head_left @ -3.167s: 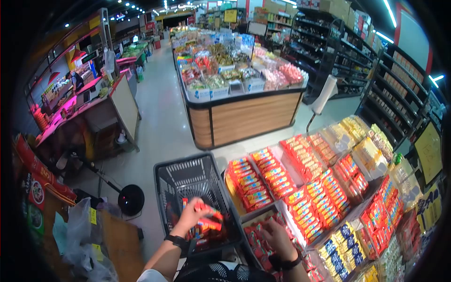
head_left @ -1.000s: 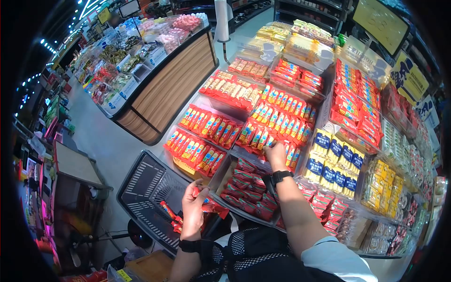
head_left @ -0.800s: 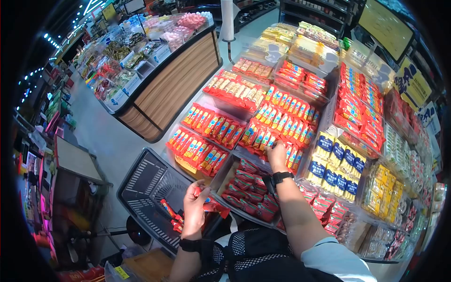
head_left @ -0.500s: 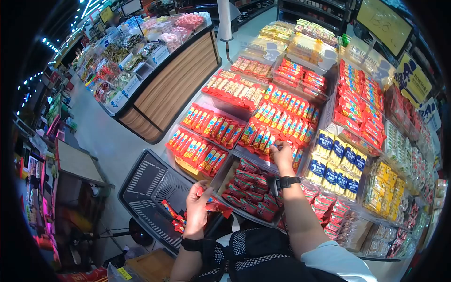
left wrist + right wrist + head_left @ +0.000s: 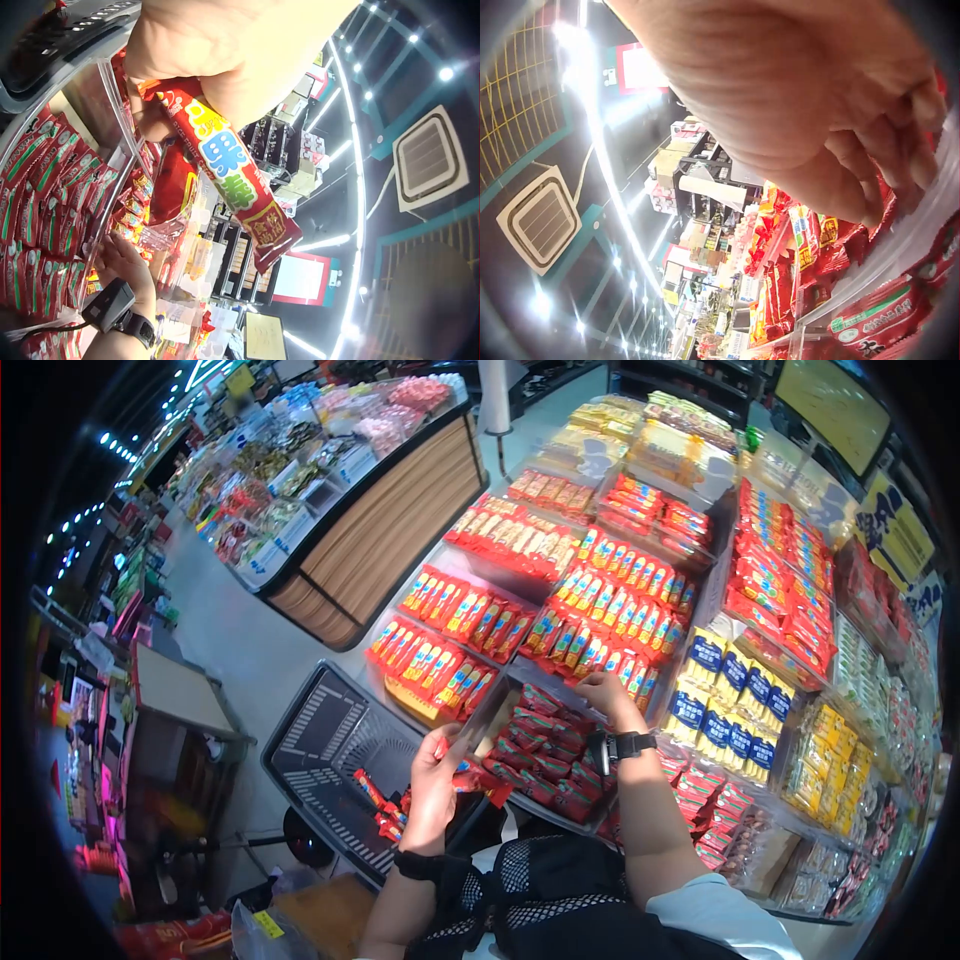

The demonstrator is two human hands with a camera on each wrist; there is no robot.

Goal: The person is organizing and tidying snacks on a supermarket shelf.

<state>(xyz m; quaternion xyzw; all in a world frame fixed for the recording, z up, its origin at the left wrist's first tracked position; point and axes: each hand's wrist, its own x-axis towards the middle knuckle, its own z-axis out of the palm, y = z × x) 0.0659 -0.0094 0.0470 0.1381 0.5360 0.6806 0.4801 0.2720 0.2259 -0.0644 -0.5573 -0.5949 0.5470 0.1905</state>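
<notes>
My left hand (image 5: 430, 790) grips red snack packets (image 5: 482, 780) over the dark basket (image 5: 322, 735), where more red packets (image 5: 372, 790) lie. In the left wrist view, one long red packet (image 5: 229, 169) with coloured lettering sticks out from my left hand (image 5: 217, 56). My right hand (image 5: 615, 702) hovers at the edge between the red-and-yellow packets (image 5: 590, 650) and the bin of dark red packets (image 5: 540, 730). The right wrist view has my right hand (image 5: 795, 97) with its fingers loosely bent beside red packets (image 5: 780, 289); no packet plainly shows in its grasp.
Blue-and-cream packets (image 5: 735, 690) and yellow packets (image 5: 825, 760) fill bins at the right. A wood-panelled display (image 5: 390, 510) stands beyond the basket, with a counter (image 5: 175, 685) at the left. Clear dividers separate the bins.
Over the last half second, my right hand has moved slightly down the view, from the red-and-yellow packets towards the dark red bin. My left hand still holds its packets, and the view has shifted a little.
</notes>
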